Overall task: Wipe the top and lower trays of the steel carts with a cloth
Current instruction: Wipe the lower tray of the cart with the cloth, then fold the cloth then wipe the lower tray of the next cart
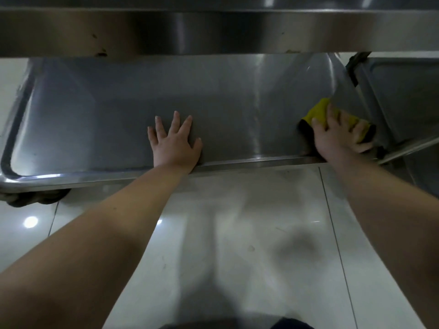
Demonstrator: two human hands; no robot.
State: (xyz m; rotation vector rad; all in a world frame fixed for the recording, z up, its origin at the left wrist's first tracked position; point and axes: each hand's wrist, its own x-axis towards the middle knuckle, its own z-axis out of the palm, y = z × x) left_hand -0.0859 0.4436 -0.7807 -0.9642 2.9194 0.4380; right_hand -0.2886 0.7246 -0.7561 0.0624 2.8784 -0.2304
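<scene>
Two hands are in view, left hand [174, 144] and right hand [337, 136], with one cloth [319, 112]. Two steel carts appear, near cart [95, 103] and second cart [408, 98], and one wheel [35, 198].

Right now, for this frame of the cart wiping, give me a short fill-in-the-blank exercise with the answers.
1. The cloth pressed under the right hand is ____ in colour.
2. The left hand lies flat on the steel, fingers spread, holding ____.
3. Both hands are on the cart's ____ tray, beneath the shelf above.
Missing words: yellow; nothing; lower.
</scene>
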